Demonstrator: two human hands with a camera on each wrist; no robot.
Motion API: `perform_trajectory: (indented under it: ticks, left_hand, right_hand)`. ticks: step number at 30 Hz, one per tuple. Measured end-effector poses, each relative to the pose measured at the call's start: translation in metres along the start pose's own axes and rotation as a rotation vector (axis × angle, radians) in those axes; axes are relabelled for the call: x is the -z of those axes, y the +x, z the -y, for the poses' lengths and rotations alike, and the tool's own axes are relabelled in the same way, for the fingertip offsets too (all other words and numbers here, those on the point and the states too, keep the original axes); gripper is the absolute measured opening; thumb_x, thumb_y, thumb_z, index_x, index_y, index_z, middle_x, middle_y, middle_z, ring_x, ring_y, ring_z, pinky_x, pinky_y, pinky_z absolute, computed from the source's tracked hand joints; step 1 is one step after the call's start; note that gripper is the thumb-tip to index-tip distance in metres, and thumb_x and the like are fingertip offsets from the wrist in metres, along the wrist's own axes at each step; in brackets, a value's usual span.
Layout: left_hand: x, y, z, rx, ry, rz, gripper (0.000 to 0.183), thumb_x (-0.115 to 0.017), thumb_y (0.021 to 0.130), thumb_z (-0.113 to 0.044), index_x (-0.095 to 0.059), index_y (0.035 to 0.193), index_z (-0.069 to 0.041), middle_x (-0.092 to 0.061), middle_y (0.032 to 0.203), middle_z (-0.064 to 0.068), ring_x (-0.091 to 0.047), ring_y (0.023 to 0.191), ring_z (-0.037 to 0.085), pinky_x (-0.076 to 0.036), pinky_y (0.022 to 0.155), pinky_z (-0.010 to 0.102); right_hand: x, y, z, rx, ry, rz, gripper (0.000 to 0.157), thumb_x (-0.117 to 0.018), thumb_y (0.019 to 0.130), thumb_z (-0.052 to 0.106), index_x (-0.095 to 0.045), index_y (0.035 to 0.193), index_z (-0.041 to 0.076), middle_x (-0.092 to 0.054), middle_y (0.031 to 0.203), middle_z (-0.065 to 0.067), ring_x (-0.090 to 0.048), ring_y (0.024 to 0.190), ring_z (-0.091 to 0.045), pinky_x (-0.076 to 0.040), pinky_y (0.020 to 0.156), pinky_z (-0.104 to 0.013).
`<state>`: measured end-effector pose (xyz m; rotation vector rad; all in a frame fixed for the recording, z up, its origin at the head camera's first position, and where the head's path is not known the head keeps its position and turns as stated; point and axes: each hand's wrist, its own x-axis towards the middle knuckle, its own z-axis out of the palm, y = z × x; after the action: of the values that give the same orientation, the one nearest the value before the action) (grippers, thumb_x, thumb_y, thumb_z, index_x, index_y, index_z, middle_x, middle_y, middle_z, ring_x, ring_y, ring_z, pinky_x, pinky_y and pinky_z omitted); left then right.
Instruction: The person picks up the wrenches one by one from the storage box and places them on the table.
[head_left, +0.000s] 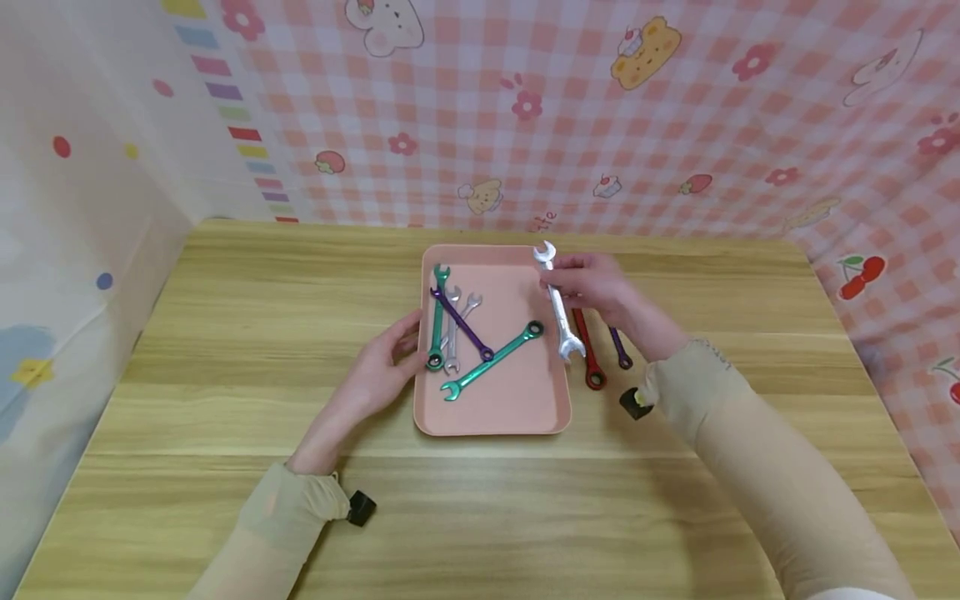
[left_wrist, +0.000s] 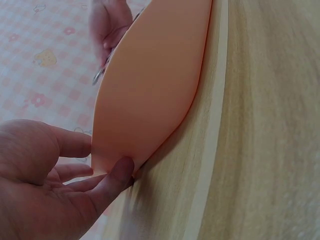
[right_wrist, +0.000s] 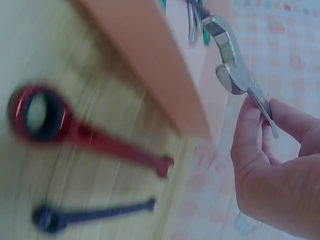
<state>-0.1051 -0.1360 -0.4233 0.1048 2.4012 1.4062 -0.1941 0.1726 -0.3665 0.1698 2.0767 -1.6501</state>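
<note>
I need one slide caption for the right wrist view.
Right hand holding silver wrench; red wrench and purple wrench on table.

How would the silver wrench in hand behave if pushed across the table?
The silver double open-end wrench is probably stiff: it shows no sag in the right hand. Its polished shine suggests slipperiness. It likely wouldn't roll, being flat and wide-ended.

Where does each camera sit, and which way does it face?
Head: worn on the head, facing forward and down at the tray; left hand, right hand and sleeves show.
Left wrist: worn there, facing the tray's side; both hands show.
Right wrist: worn there, facing the silver wrench; right hand shows.
Shared: head and right wrist both show the red wrench.
</note>
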Motion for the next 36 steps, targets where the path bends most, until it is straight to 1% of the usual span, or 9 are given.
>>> perform_trajectory:
  ticks: [5,11,13,16,20,25,32,34,36]
  left_hand:
    - [0.0,-0.001,0.0,0.007,0.001,-0.003,0.067,-0.055,0.107,-0.014,-0.026,0.168,-0.011,-0.042,0.167,0.02,-0.049,0.152,0.037,-0.041,0.128,0.05]
    - [0.0,-0.001,0.001,-0.008,-0.01,-0.002,0.066,-0.054,0.108,-0.013,-0.026,0.167,-0.011,-0.041,0.168,0.02,-0.049,0.152,0.038,-0.043,0.126,0.049]
    - [-0.001,-0.001,0.001,-0.012,-0.013,-0.002,0.066,-0.055,0.107,-0.012,-0.027,0.167,-0.011,-0.041,0.168,0.02,-0.049,0.152,0.037,-0.043,0.126,0.049]
    - [-0.001,-0.001,0.0,-0.014,-0.008,-0.002,0.065,-0.054,0.108,-0.013,-0.027,0.167,-0.011,-0.041,0.168,0.019,-0.049,0.152,0.038,-0.042,0.127,0.049]
    - [0.0,-0.002,0.0,-0.009,-0.004,-0.002,0.066,-0.054,0.108,-0.013,-0.026,0.167,-0.01,-0.04,0.168,0.02,-0.048,0.152,0.038,-0.041,0.128,0.05]
    - [0.0,-0.001,0.001,0.002,-0.005,-0.001,0.066,-0.054,0.108,-0.014,-0.025,0.168,-0.011,-0.04,0.169,0.019,-0.048,0.153,0.038,-0.041,0.128,0.05]
    - [0.0,0.001,0.001,0.01,0.003,0.003,0.066,-0.054,0.108,-0.015,-0.025,0.168,-0.012,-0.04,0.169,0.018,-0.048,0.153,0.036,-0.041,0.128,0.05]
    - [0.0,0.0,0.001,0.013,0.005,0.002,0.067,-0.055,0.108,-0.016,-0.025,0.168,-0.013,-0.041,0.169,0.017,-0.048,0.153,0.036,-0.042,0.128,0.05]
    - [0.0,0.0,0.001,0.009,0.006,0.003,0.066,-0.054,0.108,-0.015,-0.025,0.168,-0.012,-0.041,0.169,0.018,-0.048,0.152,0.037,-0.042,0.127,0.05]
  right_hand:
    - [0.035,-0.007,-0.006,-0.015,-0.028,-0.022,0.018,-0.062,0.105,0.015,-0.059,0.117,0.002,-0.073,0.077,0.017,-0.072,0.076,0.003,-0.061,0.077,-0.015]
    - [0.076,-0.01,-0.029,-0.051,-0.049,-0.043,0.005,-0.06,0.106,0.016,-0.061,0.106,0.011,-0.074,0.075,0.018,-0.071,0.075,0.004,-0.062,0.077,-0.015]
    - [0.086,-0.011,-0.037,-0.069,-0.064,-0.055,0.006,-0.059,0.106,0.016,-0.062,0.103,0.013,-0.073,0.073,0.019,-0.07,0.074,0.005,-0.061,0.075,-0.014]
    - [0.098,-0.013,-0.049,-0.098,-0.079,-0.064,0.006,-0.058,0.107,0.015,-0.063,0.103,0.012,-0.073,0.072,0.018,-0.07,0.072,0.005,-0.061,0.073,-0.014]
    - [0.106,-0.013,-0.06,-0.126,-0.059,-0.065,0.005,-0.058,0.107,0.01,-0.061,0.108,0.007,-0.074,0.075,0.016,-0.071,0.072,0.002,-0.063,0.073,-0.016]
    - [0.109,-0.012,-0.069,-0.14,-0.062,-0.066,0.009,-0.057,0.107,0.01,-0.061,0.112,0.003,-0.075,0.075,0.017,-0.071,0.071,0.003,-0.063,0.072,-0.015]
    - [0.105,-0.013,-0.073,-0.144,-0.133,-0.091,0.023,-0.059,0.107,0.013,-0.057,0.124,-0.003,-0.072,0.075,0.021,-0.07,0.074,0.006,-0.062,0.074,-0.013]
    - [0.103,-0.013,-0.073,-0.14,-0.174,-0.111,0.03,-0.061,0.106,0.014,-0.057,0.127,-0.006,-0.071,0.074,0.022,-0.069,0.074,0.007,-0.062,0.074,-0.013]
    - [0.101,-0.014,-0.073,-0.132,-0.244,-0.143,0.037,-0.063,0.104,0.016,-0.057,0.13,-0.009,-0.069,0.077,0.023,-0.067,0.074,0.007,-0.061,0.072,-0.013]
